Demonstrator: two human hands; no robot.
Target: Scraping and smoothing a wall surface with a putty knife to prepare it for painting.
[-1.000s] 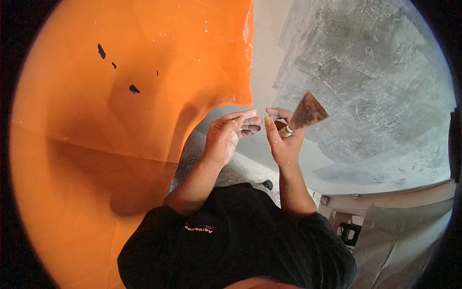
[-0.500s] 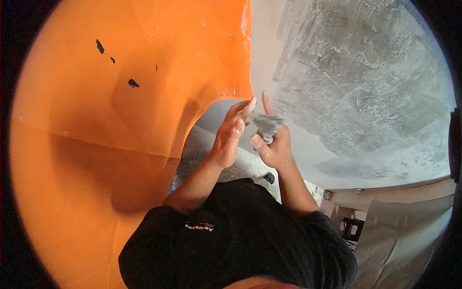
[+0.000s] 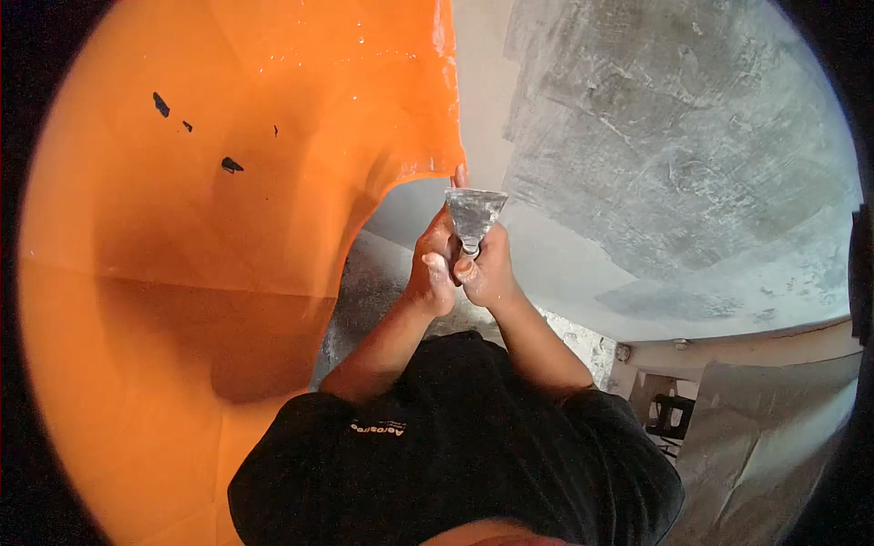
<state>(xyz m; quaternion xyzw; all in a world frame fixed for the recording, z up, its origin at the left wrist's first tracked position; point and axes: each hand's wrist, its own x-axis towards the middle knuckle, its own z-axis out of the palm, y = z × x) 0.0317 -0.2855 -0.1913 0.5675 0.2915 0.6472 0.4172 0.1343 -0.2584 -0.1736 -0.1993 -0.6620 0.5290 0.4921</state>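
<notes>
My right hand [image 3: 492, 270] grips a putty knife [image 3: 475, 211] by its handle, thumb on the near side. The wide, grey-smeared metal blade points up and away from me. Close against it on the left is my left hand [image 3: 434, 268], palm turned inward and thumb held out; its other fingers are partly hidden behind the knife and right hand. Pale residue marks the fingers and thumbs. Just beyond the hands lies the lower corner of an orange sheet-like surface [image 3: 391, 100], its edge smeared white.
A wall [image 3: 674, 136] with rough grey plaster patches curves along the right. Dark torn marks [image 3: 232, 165] dot the orange surface. At the lower right are a grey sheet [image 3: 774, 437] and a black object [image 3: 672, 417]. Speckled grey floor [image 3: 378, 273] shows below the hands.
Both hands have come together, the right moving left toward the left hand. The putty knife, blurred and tilted before, now points straight up. The view has shifted slightly.
</notes>
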